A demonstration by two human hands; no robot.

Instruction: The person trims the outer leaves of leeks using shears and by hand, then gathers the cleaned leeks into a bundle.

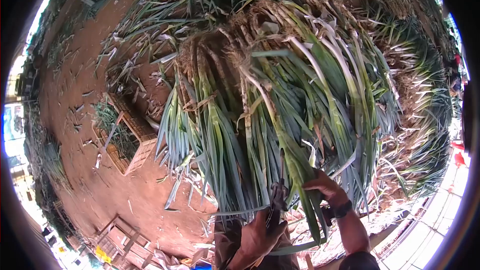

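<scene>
A big heap of leeks (280, 100) with long green leaves, white stalks and earthy roots fills the middle of the view. My left hand (260, 235) is closed around the dark handle of a knife (277, 195), whose blade points up into the leaves. My right hand (325, 187), with a dark band on its wrist, grips a bunch of green leek leaves (305, 170) just right of the knife. The two hands are close together at the lower middle.
Wooden crates (132, 145) with some greens stand on the red dirt floor (85, 70) at the left. More crates (120, 235) lie at the lower left. Further leek piles (420, 120) stretch along the right. Loose leaf scraps litter the ground.
</scene>
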